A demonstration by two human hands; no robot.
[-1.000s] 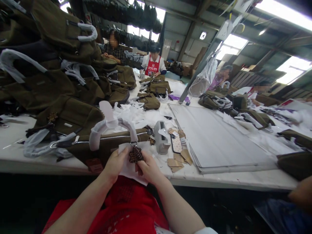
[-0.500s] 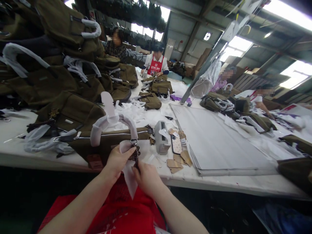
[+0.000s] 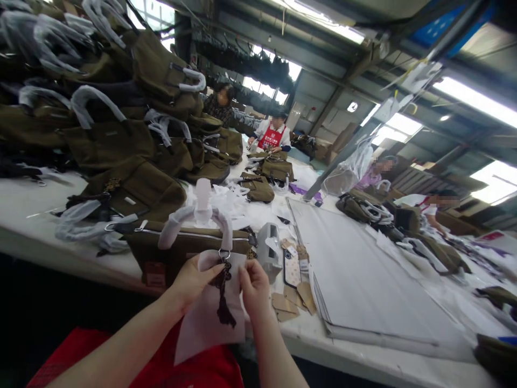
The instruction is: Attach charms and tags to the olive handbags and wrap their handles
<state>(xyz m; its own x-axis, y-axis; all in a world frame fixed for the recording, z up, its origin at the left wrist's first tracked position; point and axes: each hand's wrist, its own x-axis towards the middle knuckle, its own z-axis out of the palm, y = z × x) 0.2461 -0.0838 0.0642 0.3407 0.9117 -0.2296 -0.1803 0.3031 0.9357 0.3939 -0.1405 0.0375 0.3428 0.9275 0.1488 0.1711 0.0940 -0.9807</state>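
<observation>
An olive bag [image 3: 181, 246] with white-wrapped handles stands at the table's near edge. From the ring at its handle hangs a dark charm [image 3: 223, 302], lying over a sheet of thin white paper [image 3: 197, 328]. My left hand [image 3: 194, 283] pinches the charm's upper part and the paper at the left. At the paper's upper right edge, my right hand [image 3: 254, 283] is closed on the sheet.
Right of the bag are a grey tape dispenser [image 3: 269, 250], a phone [image 3: 291, 267] and brown tags [image 3: 285, 306]. Large white sheets [image 3: 375, 280] lie farther right. Olive bags [image 3: 113, 140] are piled at the left. Several people are across the table.
The paper is now spread flat behind the charm, which hangs at full length. My right hand has moved up and right, from the charm to the paper's edge. The view has shifted.
</observation>
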